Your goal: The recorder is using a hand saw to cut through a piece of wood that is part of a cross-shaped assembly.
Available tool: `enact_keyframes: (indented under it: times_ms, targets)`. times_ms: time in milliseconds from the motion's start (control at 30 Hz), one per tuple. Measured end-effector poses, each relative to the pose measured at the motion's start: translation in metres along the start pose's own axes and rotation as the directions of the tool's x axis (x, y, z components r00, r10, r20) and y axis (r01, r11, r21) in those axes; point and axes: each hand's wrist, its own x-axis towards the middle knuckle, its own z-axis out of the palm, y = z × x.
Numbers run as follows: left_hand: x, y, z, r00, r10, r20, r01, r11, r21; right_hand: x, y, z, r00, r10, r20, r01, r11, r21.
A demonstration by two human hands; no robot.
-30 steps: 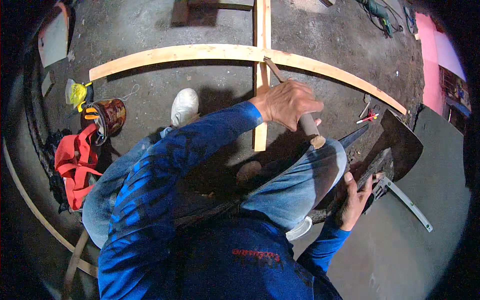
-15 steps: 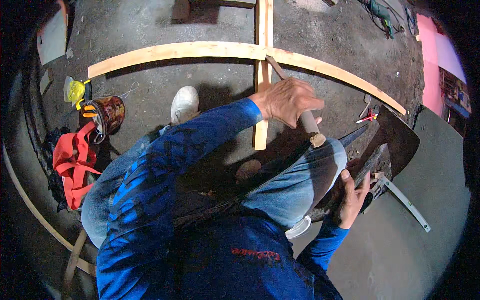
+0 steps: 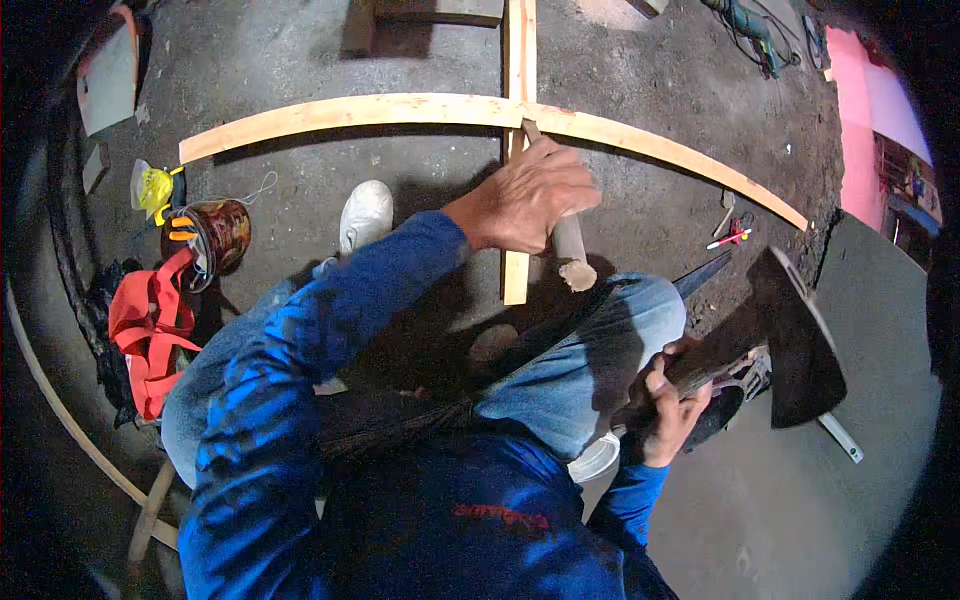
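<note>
My left hand (image 3: 525,200) is closed on a chisel with a thick round handle (image 3: 572,262), angled with its blade down where two pale boards cross: a long crosswise board (image 3: 400,112) over an upright one (image 3: 515,280). My right hand (image 3: 672,415), beside my bent right knee, grips the dark handle of an axe-like tool with a broad dark head (image 3: 800,350) tilted at the right. Beneath that head lies a silver level-like bar (image 3: 843,440), partly hidden.
A stained bucket (image 3: 222,237) with orange-handled tools, a yellow tool (image 3: 155,190) and red straps (image 3: 150,330) lie left. Small tools (image 3: 730,233) sit right of the boards. A green power tool (image 3: 755,42) with cord lies far back right, near pink sheeting (image 3: 855,110).
My left hand and chisel have shifted left. My right hand has moved a little left, and the broad head of its tool has tilted and come down over the silver bar.
</note>
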Motion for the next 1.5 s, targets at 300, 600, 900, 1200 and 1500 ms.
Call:
enact_keyframes:
  times_ms: [300,600,900,1200,1500]
  targets:
    - [0.004,0.002,-0.001,0.993,-0.114,0.030,0.116,0.990,-0.076,-0.023,-0.007,0.012,0.962,-0.267,-0.063,0.246,0.942,-0.229]
    - [0.017,-0.002,0.001,0.983,-0.164,-0.087,0.133,0.948,-0.289,-0.032,0.012,0.028,0.974,-0.203,0.103,0.224,0.940,-0.258]
    - [0.018,-0.004,-0.001,0.978,-0.207,-0.008,0.196,0.939,-0.284,-0.021,-0.013,0.036,0.901,-0.337,0.273,0.251,0.919,0.303]
    - [0.031,-0.013,0.001,0.936,-0.346,0.063,0.349,0.893,-0.284,-0.009,-0.010,0.034,0.877,-0.471,0.098,0.460,0.762,-0.456]
    - [0.044,-0.004,-0.011,0.916,-0.393,0.083,0.399,0.862,-0.312,0.015,-0.014,-0.001,0.869,-0.419,0.265,0.464,0.502,-0.730]
